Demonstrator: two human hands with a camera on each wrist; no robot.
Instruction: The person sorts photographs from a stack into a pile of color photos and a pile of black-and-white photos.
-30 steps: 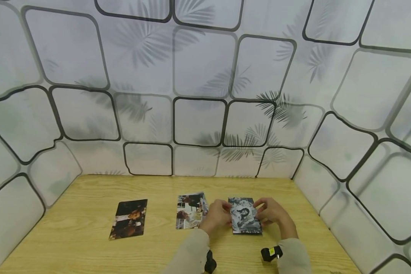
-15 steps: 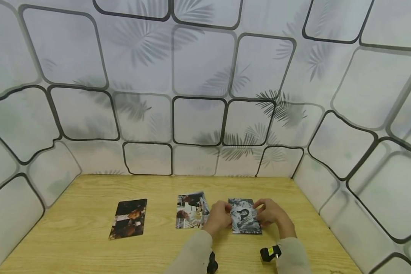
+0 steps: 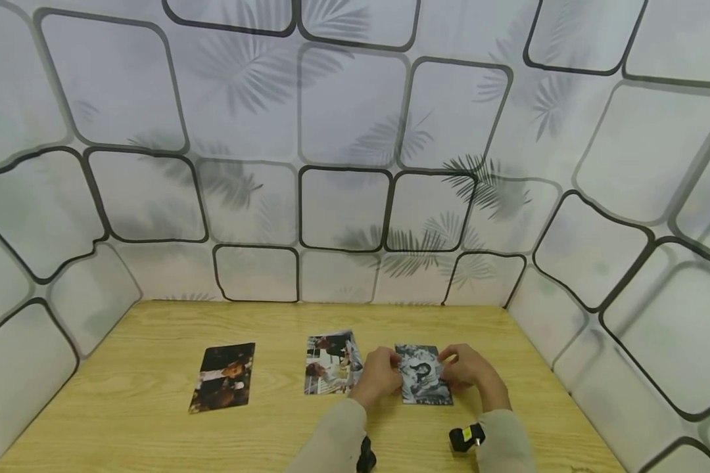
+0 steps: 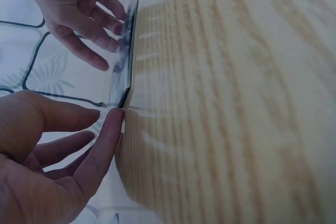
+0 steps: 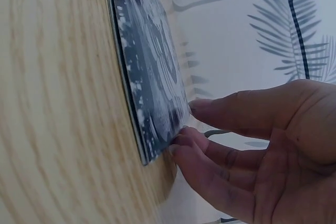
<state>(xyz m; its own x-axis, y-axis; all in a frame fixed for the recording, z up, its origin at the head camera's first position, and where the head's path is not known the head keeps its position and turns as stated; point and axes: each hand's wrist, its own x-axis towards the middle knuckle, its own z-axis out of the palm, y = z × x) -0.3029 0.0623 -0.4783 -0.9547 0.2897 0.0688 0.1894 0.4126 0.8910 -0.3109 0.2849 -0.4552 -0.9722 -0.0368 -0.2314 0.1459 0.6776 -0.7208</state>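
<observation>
A black-and-white photo print [image 3: 424, 376] lies on the wooden table, between both hands. Seen edge-on in the wrist views, it appears to be a thin stack. My left hand [image 3: 378, 376] is at its left edge; in the left wrist view, a finger [image 4: 105, 142] touches the edge while the thumb stays apart. At the right edge is my right hand [image 3: 469, 369]. The right wrist view shows its thumb and fingertips [image 5: 181, 148] touching along the stack's side, without closing over it. Some fingers of both hands are hidden in the head view.
Left of my left hand lie overlapping photos [image 3: 329, 368], partly covered by that hand. Farther left is a dark photo [image 3: 223, 379]. A patterned cloth wall [image 3: 343, 210] encloses the wooden table [image 3: 278, 433] at the back and sides.
My left hand has shifted very slightly rightward and nearer. The right hand's lower fingers have drawn in a little. The photos stay practically where they were.
</observation>
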